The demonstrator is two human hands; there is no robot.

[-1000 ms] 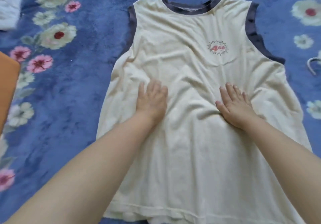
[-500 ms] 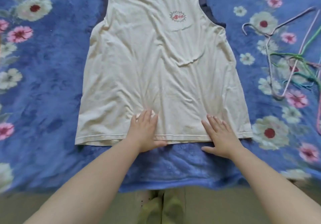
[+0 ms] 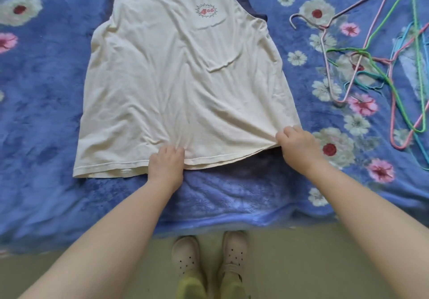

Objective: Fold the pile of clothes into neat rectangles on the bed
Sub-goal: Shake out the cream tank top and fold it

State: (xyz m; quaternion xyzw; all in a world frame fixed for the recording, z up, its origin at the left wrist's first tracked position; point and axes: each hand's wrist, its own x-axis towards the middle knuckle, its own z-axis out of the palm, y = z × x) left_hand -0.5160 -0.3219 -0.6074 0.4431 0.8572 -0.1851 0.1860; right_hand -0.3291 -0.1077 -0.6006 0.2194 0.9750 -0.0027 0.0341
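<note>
Blue floral blanket (image 3: 46,113) spread over the bed, filling most of the view down to its near edge. Below that, pale floor (image 3: 301,264) with two light clogs (image 3: 209,257) side by side, toes toward the bed.

Cream sleeveless top (image 3: 181,85) laid flat and face up in the middle of the blanket, neck at the far side and cut off by the frame's top, hem toward the near edge. Dark grey trim along the armholes. Small red print (image 3: 206,11) on the chest. Cloth mostly smooth, with shallow creases and one raised fold right of centre.

Tangle of wire hangers (image 3: 371,66) to the right of the top, well apart from it: pink, green and blue, overlapping.

Left hand (image 3: 166,163) curled over the hem near its middle, fingers bent onto the cloth with puckers under the fingertips; cannot tell whether the hem is actually pinched or only pressed. Right hand (image 3: 297,145) closed on the hem's right corner, which is lifted a little off the blanket, with a shadow beneath and creases fanning from the grip. Hem taut and slightly arched between the two hands; left part of the hem lying flat, free of either hand.
</note>
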